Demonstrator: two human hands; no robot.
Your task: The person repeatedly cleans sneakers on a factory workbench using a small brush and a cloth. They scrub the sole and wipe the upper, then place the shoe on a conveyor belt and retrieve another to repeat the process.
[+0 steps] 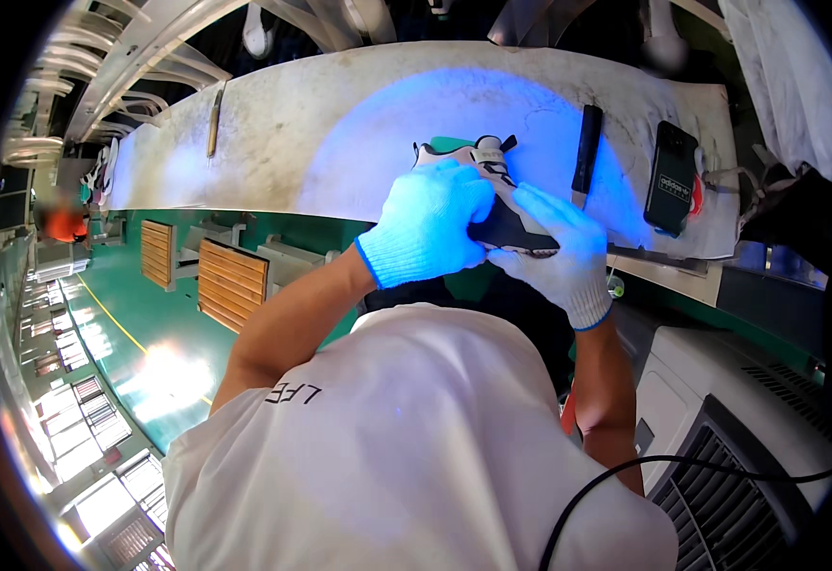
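A sneaker upper (504,225) in black, grey and white lies tilted between my hands at the near edge of the bench, under blue light. My left hand (432,221), in a white knit glove with a blue cuff, grips its left side with fingers curled over it. On the opposite side, my right hand (568,249), gloved the same way, holds it with the fingers along the side and the thumb beneath. The gloves cover much of the shoe. A green piece (450,144) shows just behind it.
A black-handled knife (585,152) and a dark phone (671,179) lie to the right on the pale bench (273,143). Another long-handled tool (214,122) is far left. A grey machine (721,419) with a vent stands at my right, a black cable (663,461) crossing before it. Wooden slatted pallets (230,284) stand left.
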